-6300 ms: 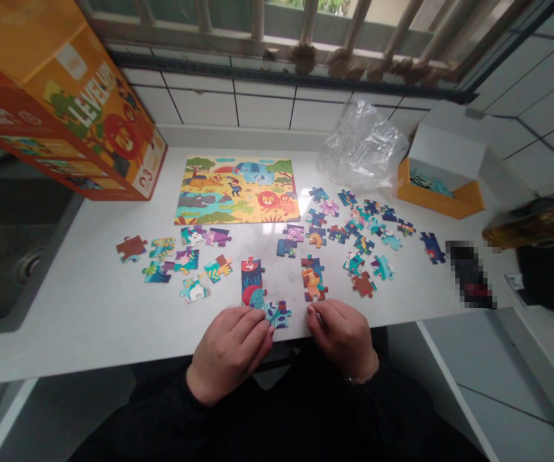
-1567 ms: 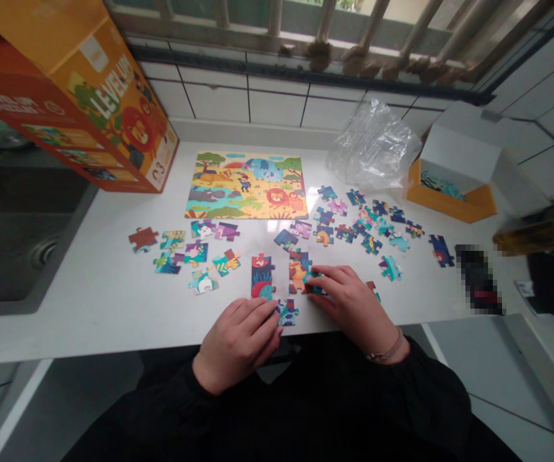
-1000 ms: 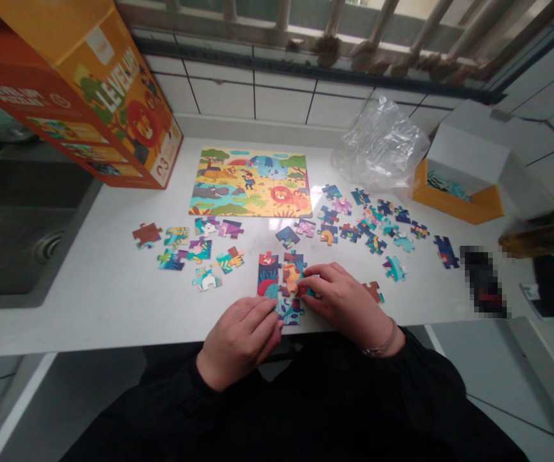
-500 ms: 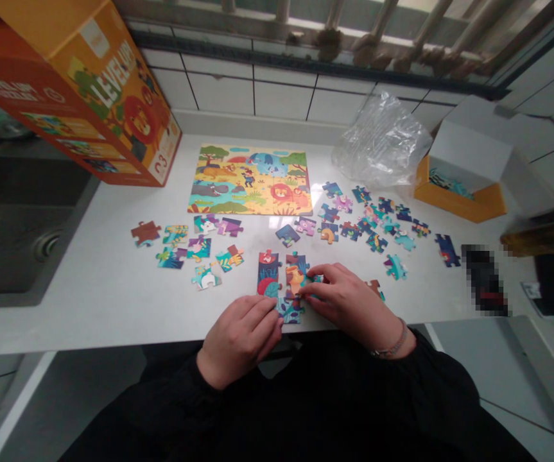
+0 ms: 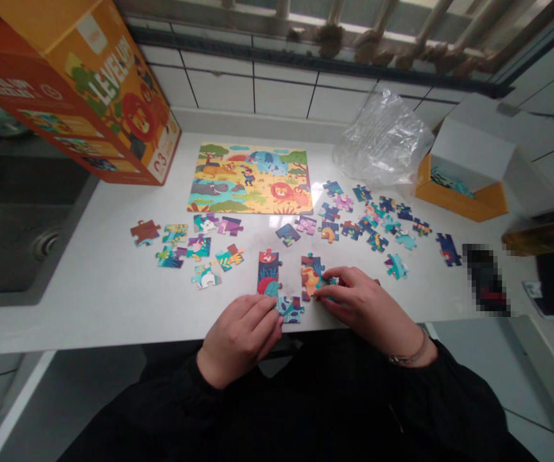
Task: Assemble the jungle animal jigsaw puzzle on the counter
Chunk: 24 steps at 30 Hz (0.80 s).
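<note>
My left hand (image 5: 241,333) rests curled at the counter's front edge, fingertips touching a teal puzzle piece (image 5: 290,309) joined below a tall red-and-blue strip of pieces (image 5: 267,272). My right hand (image 5: 366,305) pinches the joined orange lion pieces (image 5: 311,277), a short gap to the right of that strip. A finished savanna puzzle (image 5: 250,179) lies further back. Several loose pieces (image 5: 194,247) lie to the left and several more loose pieces (image 5: 377,221) to the right.
A large orange puzzle box (image 5: 79,96) stands at the back left beside a sink (image 5: 11,244). A crumpled clear plastic bag (image 5: 382,141) and an open small orange box (image 5: 464,186) sit at the back right. A blurred dark object (image 5: 486,279) lies near the right edge.
My right hand slid the lion pieces against the red-and-blue strip, then pulled them back to the right, leaving a gap. My left hand stayed on the teal piece.
</note>
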Motion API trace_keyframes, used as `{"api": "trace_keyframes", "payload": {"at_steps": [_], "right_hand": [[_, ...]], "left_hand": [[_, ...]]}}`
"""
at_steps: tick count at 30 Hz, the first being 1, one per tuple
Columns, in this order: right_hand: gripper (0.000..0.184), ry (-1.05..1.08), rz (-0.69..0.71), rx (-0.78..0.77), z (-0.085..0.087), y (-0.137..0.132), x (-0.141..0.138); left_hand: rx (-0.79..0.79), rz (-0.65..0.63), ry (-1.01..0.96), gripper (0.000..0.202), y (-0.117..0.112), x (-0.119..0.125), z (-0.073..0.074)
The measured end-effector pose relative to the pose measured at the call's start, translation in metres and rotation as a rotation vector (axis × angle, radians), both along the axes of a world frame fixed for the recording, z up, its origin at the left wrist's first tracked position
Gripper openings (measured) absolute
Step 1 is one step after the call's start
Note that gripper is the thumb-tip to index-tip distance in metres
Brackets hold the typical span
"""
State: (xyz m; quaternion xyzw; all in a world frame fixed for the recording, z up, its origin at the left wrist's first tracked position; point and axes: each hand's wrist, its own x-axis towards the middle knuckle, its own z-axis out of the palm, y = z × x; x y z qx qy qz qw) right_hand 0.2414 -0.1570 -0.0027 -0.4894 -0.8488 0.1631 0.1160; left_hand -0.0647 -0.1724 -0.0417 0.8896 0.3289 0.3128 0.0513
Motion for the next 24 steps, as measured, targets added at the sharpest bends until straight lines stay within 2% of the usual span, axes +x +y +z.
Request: {"api": "trace_keyframes", "payload": {"at_steps": [8,19,24], "right_hand": [[0.028,-0.019,-0.020,-0.013,-0.0047,-0.0094,0.0006],[0.031,-0.030,-0.008,-0.032,-0.0013,-0.0086,-0.0025],[0.026,0.001,-0.008,-0.010,-0.0026,-0.0067,-0.0013]], "left_hand": [[-0.021,-0.003,0.008,0.013,-0.0014,-0.0005,-0.0029],[0.006,0.003,0.008,0.010,0.0014,0.0020,0.0041],[0.005,0.007,0.007,0.010,0.0008,0.0021,0.0043]]}}
